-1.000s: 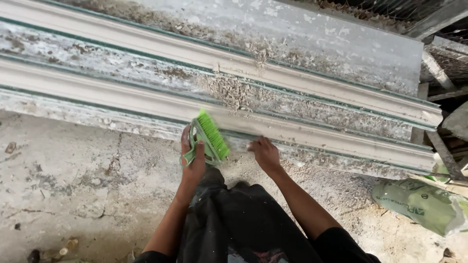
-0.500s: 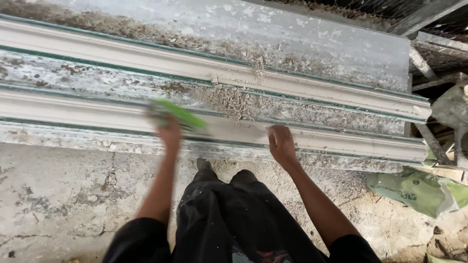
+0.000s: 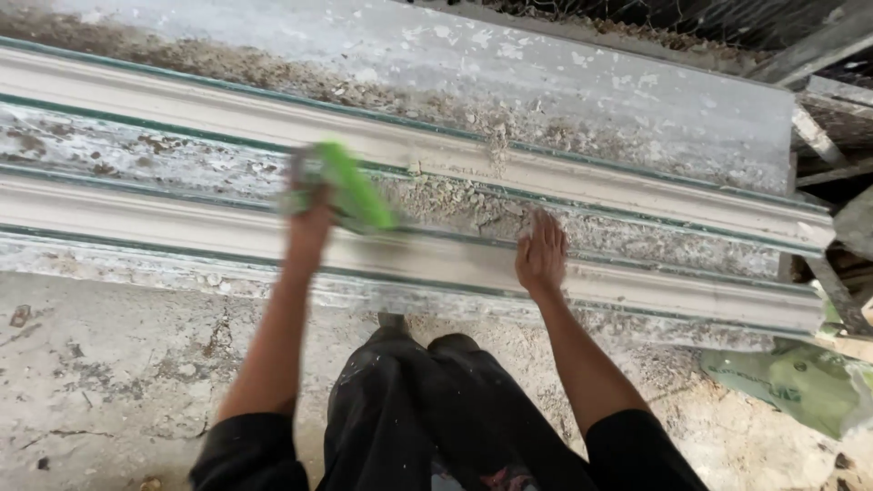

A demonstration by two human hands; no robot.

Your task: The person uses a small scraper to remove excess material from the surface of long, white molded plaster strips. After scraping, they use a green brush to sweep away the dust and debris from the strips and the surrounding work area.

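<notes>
My left hand grips a bright green brush, blurred with motion, over the channel between two long white moulded strips. The nearer white strip and the farther white strip run left to right across the view. Grey crumbly debris lies in the channel just right of the brush. My right hand rests flat, fingers spread, on the nearer strip and the edge of the debris. My dark trousers show at the bottom.
A dusty grey slab lies behind the strips. The concrete floor in front is cracked and dirty. A crumpled green bag lies at the lower right, with dark metal bars at the right edge.
My left hand has carried the green brush up from the nearer strip's front edge into the channel. My right hand has moved forward onto the strip.
</notes>
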